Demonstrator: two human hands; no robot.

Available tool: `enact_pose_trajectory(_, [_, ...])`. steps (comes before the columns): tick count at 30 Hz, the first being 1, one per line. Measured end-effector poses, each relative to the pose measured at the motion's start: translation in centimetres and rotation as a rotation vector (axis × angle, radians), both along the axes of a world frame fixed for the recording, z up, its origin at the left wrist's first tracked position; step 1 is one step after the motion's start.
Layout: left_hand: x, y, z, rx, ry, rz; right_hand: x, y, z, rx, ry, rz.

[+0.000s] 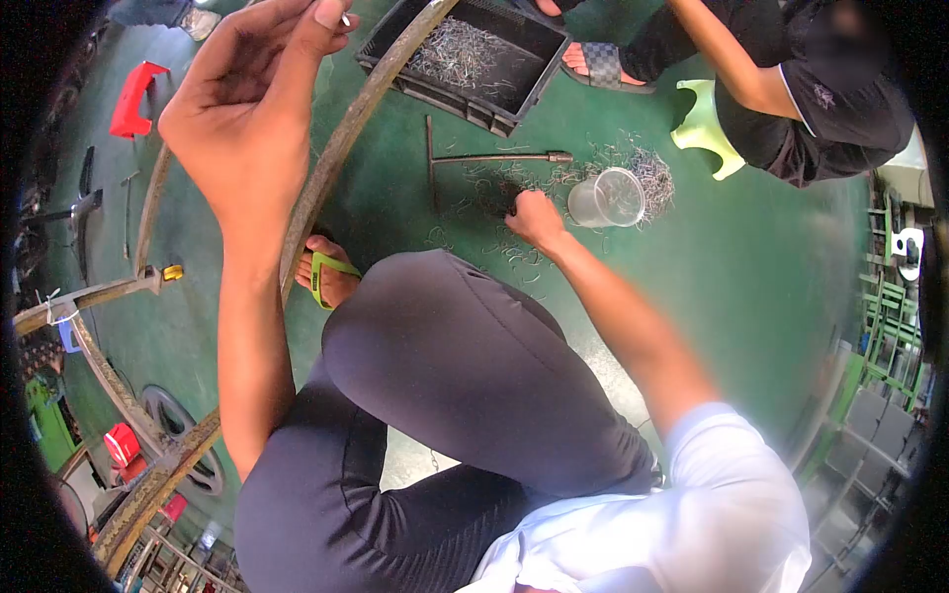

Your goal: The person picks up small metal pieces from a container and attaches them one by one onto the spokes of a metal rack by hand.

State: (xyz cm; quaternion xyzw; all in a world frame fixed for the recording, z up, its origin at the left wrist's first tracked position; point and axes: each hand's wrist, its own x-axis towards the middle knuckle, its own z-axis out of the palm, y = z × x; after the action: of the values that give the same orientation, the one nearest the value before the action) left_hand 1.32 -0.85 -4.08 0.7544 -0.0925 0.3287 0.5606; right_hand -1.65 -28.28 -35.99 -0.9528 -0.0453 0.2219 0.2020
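Note:
My left hand (252, 124) is raised at the upper left, thumb and fingers pinched on a small pale piece (345, 19). Low over the green floor, my right hand (537, 219) has its fingers curled and pressed together beside scattered bits of thin metal; what it holds, if anything, is hidden. Right of it a clear plastic cup (615, 198) lies tipped against a pile of metal pieces (654, 181). A T-shaped metal tool (499, 158) lies on the floor just above my right hand.
A black crate (474, 97) with more metal pieces stands at the top, behind a curved wooden bar (346, 138). A person in black (830, 109) sits at the upper right near a light green stool (707, 128). A red stool (133, 101) is at the upper left.

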Motion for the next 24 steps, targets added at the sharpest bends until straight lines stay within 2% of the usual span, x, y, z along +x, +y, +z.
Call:
enact_pose_trajectory(3, [0.2,0.1,-0.2,0.006,-0.014,-0.022,-0.4,0.5,-0.4,-0.039,0.017,-0.152])
enact_pose_trajectory(7, [0.2,-0.2,-0.3,-0.034,-0.014,-0.043,-1.5,0.2,-0.2,-0.079,0.016,-0.166])
enact_pose_trajectory(10, [0.1,-0.1,-0.1,-0.074,0.018,-0.078,-1.8,0.3,1.7,-0.012,-0.048,-0.186])
enact_pose_trajectory(12, [0.1,0.1,-0.2,-0.110,0.038,-0.101,-1.5,1.0,4.5,0.094,-0.158,-0.205])
enact_pose_trajectory(15, [0.1,0.1,0.1,-0.072,0.040,-0.121,0.0,3.6,13.1,0.432,-0.252,-0.274])
enact_pose_trajectory(19, [0.1,0.0,0.0,-0.084,0.051,-0.183,1.8,8.1,23.6,1.044,-0.542,-0.263])
enact_pose_trajectory(22, [-0.2,0.2,0.2,-0.122,0.092,-0.246,2.6,10.4,28.3,1.247,-0.739,-0.149])
enact_pose_trajectory(24, [-0.4,0.2,0.2,-0.145,0.108,-0.270,3.2,10.8,29.3,1.206,-0.789,-0.072])
